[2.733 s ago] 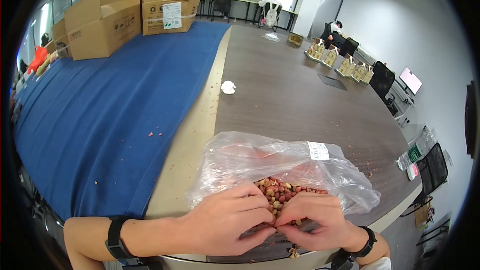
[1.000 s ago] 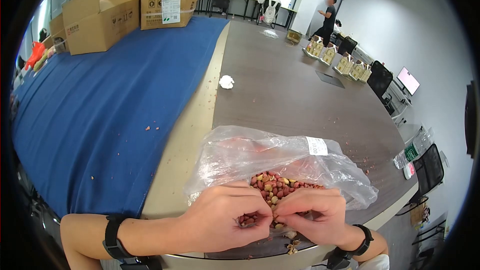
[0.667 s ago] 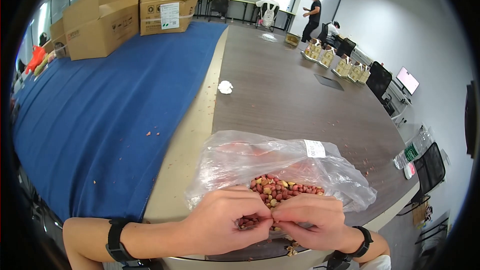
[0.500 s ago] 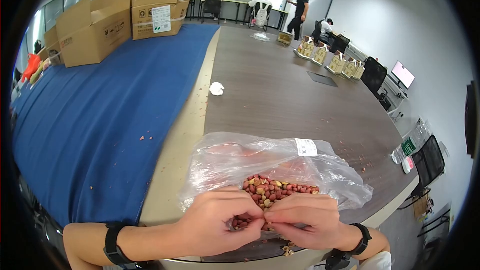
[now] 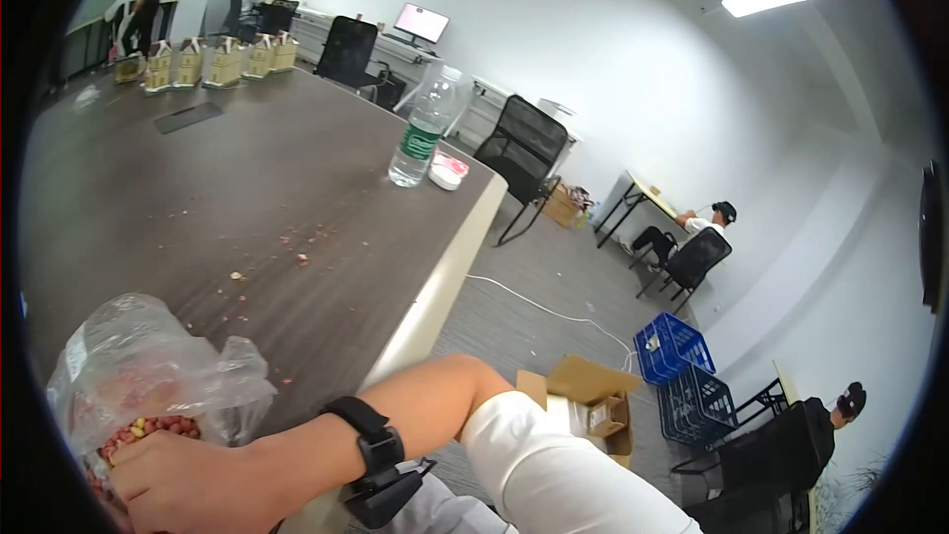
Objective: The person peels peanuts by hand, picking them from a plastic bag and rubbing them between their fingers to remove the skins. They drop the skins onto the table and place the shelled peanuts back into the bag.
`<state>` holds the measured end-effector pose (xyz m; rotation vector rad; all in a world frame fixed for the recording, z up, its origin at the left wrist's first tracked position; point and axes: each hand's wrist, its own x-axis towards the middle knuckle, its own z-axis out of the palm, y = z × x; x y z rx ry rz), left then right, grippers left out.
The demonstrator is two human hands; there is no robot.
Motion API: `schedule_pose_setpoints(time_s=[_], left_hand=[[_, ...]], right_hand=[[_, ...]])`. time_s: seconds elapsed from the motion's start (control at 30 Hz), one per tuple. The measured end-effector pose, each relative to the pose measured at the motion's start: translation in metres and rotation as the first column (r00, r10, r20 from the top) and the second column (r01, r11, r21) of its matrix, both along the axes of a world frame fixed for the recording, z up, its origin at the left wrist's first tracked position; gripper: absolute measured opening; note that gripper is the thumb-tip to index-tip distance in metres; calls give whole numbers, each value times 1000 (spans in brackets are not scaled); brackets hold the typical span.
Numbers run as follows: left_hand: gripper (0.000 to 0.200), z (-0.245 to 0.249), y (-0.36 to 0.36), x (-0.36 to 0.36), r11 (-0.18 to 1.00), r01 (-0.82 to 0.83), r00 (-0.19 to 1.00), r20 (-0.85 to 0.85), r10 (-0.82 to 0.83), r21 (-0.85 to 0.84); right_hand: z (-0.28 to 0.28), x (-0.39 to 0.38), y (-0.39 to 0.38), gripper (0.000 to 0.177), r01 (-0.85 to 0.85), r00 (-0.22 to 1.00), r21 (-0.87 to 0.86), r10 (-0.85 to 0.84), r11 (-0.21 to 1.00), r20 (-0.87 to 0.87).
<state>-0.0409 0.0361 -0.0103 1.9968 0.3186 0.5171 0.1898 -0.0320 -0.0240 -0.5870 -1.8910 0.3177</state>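
My right hand (image 5: 193, 483) is at the lower left, its fingers curled together over the opening of a clear plastic bag (image 5: 129, 331). Whatever its fingertips hold is hidden. Red-skinned peanuts (image 5: 158, 425) show in the bag just above the knuckles, a few of them yellowish. A black strap with a buckle (image 5: 381, 450) is around my right wrist. My left hand is out of the picture.
Skin bits (image 5: 301, 257) lie on the brown table (image 5: 247, 188). A water bottle (image 5: 420, 133) and a small white-and-pink object (image 5: 449, 170) stand near its right edge. Beyond are small house-shaped boxes (image 5: 225, 64), chairs, crates (image 5: 672, 346), an open carton (image 5: 583, 386) and seated people.
The view has swung to the right. The bag and my right hand now appear at the lower left, and my left hand has left the picture.
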Motion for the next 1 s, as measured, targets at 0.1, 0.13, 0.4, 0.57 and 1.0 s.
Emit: schedule_pose_setpoints(time_s=[0.1,0.13,0.4,0.57,1.0], left_hand=[[20,5,-2,11,986,88,995,37,-94,140],[20,4,-1,11,986,87,995,40,-93,140],[18,-8,12,9,667,35,976,118,-183,744],[9,3,-28,26,949,-290,957,-60,284,-125],[13,1,-32,49,979,-203,959,205,197,9]], right_hand=[[10,6,-12,4,139,985,165,-154,976,81],[10,5,-10,4,141,982,151,-157,978,102],[0,1,-11,8,160,982,78,-167,984,90],[5,5,-21,14,143,988,-50,-139,988,70],[32,31,-30,23,190,941,-54,-167,980,294]])
